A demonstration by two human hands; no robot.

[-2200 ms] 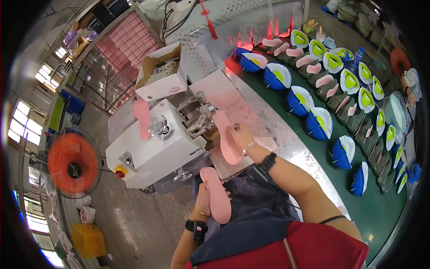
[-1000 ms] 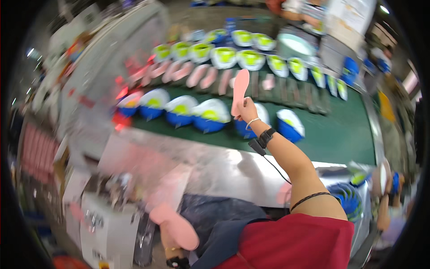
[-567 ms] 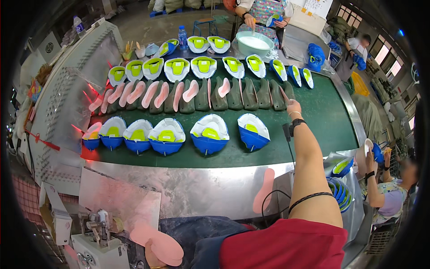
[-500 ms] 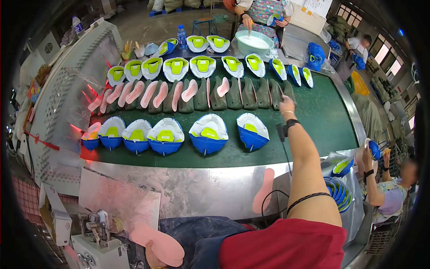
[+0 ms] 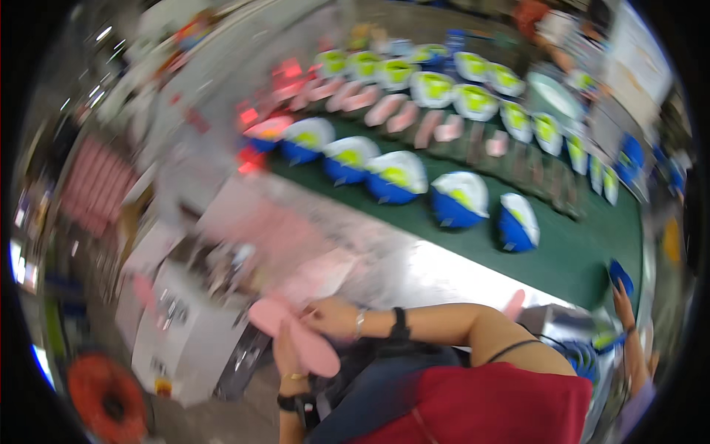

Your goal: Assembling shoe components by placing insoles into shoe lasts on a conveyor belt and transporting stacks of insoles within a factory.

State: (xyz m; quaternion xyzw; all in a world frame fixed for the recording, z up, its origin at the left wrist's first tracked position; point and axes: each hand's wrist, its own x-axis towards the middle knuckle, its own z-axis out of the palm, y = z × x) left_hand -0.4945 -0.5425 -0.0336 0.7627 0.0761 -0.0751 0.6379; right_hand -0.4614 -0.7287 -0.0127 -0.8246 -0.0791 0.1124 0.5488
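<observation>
Low in front of my body, my left hand [image 5: 287, 354] grips a pink insole [image 5: 316, 348] from beneath; whether it is one or a stack I cannot tell. My right hand [image 5: 333, 318] reaches across from the right, its curled fingers pinching at the insole's edge. On the green conveyor belt [image 5: 584, 255] stand dark foot-shaped pieces [image 5: 473, 155], several with pink insoles [image 5: 384, 111] lying on or against them. Blue and white shoe uppers with lime linings [image 5: 396, 177] line the near side, and more uppers [image 5: 433, 89] stand behind.
A white machine [image 5: 185, 318] stands at the left below a pink-dusted board [image 5: 296, 259]. Another pink insole [image 5: 515, 303] lies by the metal edge. At the right a co-worker's hand [image 5: 623, 303] holds a blue upper [image 5: 621, 276]. Another person works beyond the belt by a pale basin [image 5: 555, 96].
My right hand has come back from the dark pieces on the belt to the insole in my left hand. The head view has swung left and is blurred.
</observation>
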